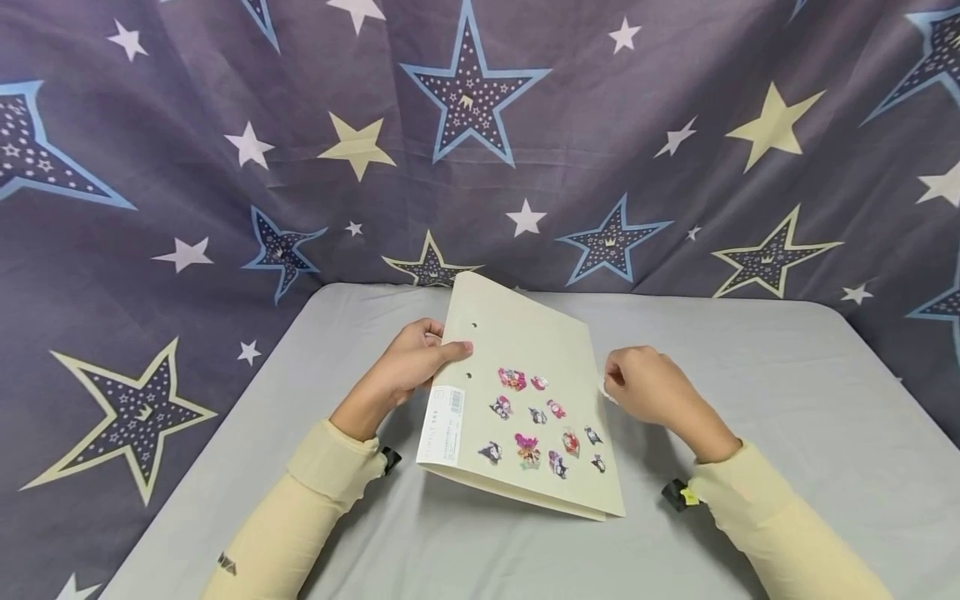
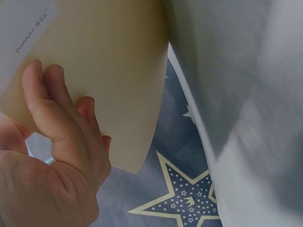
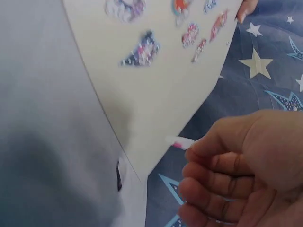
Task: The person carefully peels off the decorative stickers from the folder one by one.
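Observation:
A cream file folder (image 1: 543, 333) stands tilted above the bed-like grey surface, with several glittery character stickers (image 1: 527, 450) on its lower front. My left hand (image 1: 408, 362) grips it by the spine edge, thumb on the front and fingers (image 2: 61, 106) against the back. To the right of the folder, my right hand (image 1: 648, 387) pinches a small white and pink sticker (image 3: 180, 142) between thumb and forefinger. In the right wrist view that sticker is close to the folder's edge; whether they touch I cannot tell. The other right fingers curl loosely.
A white label (image 1: 442, 425) with a barcode runs along the folder's spine. Grey cloth (image 1: 360, 533) covers the flat surface beneath. Behind it hangs a dark curtain (image 1: 585, 125) with stars. Both wrists wear small black devices (image 1: 678, 497).

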The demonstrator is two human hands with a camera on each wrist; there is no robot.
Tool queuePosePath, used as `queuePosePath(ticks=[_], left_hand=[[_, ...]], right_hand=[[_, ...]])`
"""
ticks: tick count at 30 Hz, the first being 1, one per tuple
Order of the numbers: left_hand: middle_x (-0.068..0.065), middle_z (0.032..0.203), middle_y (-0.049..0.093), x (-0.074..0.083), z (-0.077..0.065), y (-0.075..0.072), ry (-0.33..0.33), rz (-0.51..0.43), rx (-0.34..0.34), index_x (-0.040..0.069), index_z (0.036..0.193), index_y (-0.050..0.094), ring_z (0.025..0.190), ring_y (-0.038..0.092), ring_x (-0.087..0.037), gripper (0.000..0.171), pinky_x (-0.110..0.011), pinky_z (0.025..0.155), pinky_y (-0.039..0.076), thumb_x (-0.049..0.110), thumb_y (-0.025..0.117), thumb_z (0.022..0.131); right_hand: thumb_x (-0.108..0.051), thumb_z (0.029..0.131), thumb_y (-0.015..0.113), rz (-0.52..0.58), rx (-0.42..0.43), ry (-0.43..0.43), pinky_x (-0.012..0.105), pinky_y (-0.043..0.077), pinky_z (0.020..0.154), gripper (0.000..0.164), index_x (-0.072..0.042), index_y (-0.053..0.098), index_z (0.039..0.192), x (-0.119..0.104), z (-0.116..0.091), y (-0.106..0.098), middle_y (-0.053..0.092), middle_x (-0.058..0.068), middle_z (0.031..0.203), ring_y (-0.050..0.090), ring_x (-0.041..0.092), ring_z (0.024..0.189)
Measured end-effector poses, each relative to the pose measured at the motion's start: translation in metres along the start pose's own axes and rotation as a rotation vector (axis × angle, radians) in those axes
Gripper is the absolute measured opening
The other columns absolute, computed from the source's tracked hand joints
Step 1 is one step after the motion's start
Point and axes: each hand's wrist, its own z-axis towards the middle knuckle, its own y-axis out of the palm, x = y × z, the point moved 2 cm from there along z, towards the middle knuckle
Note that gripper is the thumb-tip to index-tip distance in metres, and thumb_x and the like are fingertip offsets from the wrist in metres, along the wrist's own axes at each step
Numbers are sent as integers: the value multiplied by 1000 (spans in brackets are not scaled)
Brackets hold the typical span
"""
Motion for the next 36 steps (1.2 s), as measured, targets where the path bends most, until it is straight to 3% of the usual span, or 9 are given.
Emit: queuePosePath(ticks=[10, 14, 21, 27, 36], left_hand=[[-12, 80, 73, -1, 0, 1, -4, -9, 2, -3, 116, 44, 48, 60, -12, 41, -24, 40, 39, 17, 73, 94], [-12, 80, 73, -1, 0, 0, -2, -9, 0, -3, 116, 44, 47, 60, -12, 41, -24, 40, 39, 17, 72, 94], [-12, 79, 73, -1, 0, -1, 0, 13, 3, -2, 116, 45, 43, 54, -11, 42, -24, 40, 36, 20, 73, 94], [-13, 81, 73, -1, 0, 0, -9, 12, 3, -3, 116, 45, 48, 61, -13, 43, -25, 41, 40, 20, 73, 94], [-13, 81, 74, -3, 3, 0, -14, 4, 2, -2, 116, 44, 50, 63, -14, 42, -24, 41, 41, 19, 73, 94]], right_hand=[[-4, 94, 62, -233, -126, 143, 50, 54, 61, 13, -2, 64, 82, 16, 0, -4, 66, 14, 83, 63, 29, 70], [-7, 94, 64, -267, -168, 163, 52, 55, 63, 11, 2, 67, 88, 18, 1, 2, 67, 18, 85, 65, 33, 72], [-6, 94, 62, -153, -267, 164, 37, 46, 55, 20, -8, 61, 75, 16, 0, 9, 60, 8, 74, 53, 22, 61], [-3, 93, 60, -94, -285, 147, 33, 40, 53, 34, -14, 50, 63, 15, -2, 11, 50, 4, 65, 48, 19, 58], [-3, 93, 60, -99, -254, 126, 33, 39, 54, 34, -14, 51, 63, 6, -5, 5, 50, 3, 65, 47, 18, 58]])
